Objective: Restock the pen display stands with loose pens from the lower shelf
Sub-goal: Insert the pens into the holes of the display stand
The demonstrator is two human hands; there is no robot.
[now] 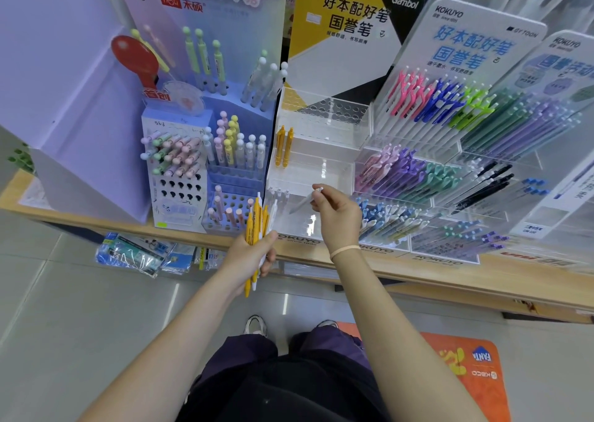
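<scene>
the left hand [249, 254], just left of the frame's centre, has its fingers curled round a bundle of pens [258, 229], mostly yellow with a few white, standing upright out of the fist. the right hand [337, 216], at centre, pinches a single white pen [303, 201] between thumb and fingertips, the pen tilted with its tip down to the left over the clear acrylic stand [321, 164]. in that stand two yellow pens [284, 147] sit upright in the middle tier and a few white ones [278, 193] in the low front row. right of it are stands full of coloured pens [434, 100]; left of it, a pastel pen display [205, 151]. all stand on a wooden shelf [482, 270].
</scene>
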